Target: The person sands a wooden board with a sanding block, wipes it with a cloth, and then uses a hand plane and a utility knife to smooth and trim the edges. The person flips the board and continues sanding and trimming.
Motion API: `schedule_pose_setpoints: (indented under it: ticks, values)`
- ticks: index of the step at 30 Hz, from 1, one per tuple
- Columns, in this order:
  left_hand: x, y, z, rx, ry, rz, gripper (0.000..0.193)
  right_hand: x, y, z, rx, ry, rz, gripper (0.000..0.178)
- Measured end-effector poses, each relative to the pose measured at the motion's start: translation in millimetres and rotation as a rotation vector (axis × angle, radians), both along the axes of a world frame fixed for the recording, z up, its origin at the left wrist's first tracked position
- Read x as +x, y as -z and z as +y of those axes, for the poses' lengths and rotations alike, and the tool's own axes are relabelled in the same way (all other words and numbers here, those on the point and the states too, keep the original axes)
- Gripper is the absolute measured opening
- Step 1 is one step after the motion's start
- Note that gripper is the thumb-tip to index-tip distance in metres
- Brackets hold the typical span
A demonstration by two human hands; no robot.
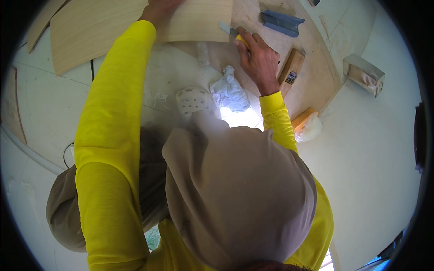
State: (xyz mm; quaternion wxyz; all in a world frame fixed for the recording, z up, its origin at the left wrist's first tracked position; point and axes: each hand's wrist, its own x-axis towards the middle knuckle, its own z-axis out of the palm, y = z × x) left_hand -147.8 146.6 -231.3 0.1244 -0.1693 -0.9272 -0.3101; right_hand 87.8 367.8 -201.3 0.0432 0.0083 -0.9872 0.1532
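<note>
At the upper centre of the frame, a pale wood-grain sheet (203,22) is seen near the top border. A yellow-handled knife (241,40) is pinched by the right hand (260,58), its blade held over the sheet's right-hand edge; whether contact is made cannot be told. The left hand (162,9) is cut off by the top border, so whether its fingers are spread cannot be told. The work is judged to be under way: no offcut is seen beside the blade, so trimming there is probably unfinished. No brand, label or writing can be read on the sheet or knife.
</note>
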Motion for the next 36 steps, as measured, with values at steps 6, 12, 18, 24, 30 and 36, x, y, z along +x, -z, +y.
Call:
schedule_pose_setpoints:
  ticks: [6,12,18,24,30,36]
  values:
    - [0.7,-2.7,0.6,0.004,0.002,-0.013,0.051,-2.3,-2.3,1.5,-0.005,-0.005,-0.001,0.037]
    - [0.6,-1.1,0.4,0.003,0.002,-0.019,0.052,4.9,5.0,2.8,-0.027,0.006,0.033,0.037]
    - [0.1,-1.4,-0.4,-0.002,0.006,-0.031,0.053,7.5,2.0,-1.4,-0.021,0.027,0.014,0.037]
    - [-0.8,-1.8,0.3,-0.009,0.009,-0.035,0.053,-0.8,5.0,-3.1,-0.023,0.024,0.026,0.037]
    - [-1.5,3.2,-0.3,-0.013,0.0,-0.008,0.053,-6.6,4.2,-2.5,-0.031,0.012,0.031,0.037]
    - [-0.5,1.3,-0.6,0.025,0.025,-0.008,0.052,3.0,4.7,-2.5,-0.061,0.037,0.038,0.037]
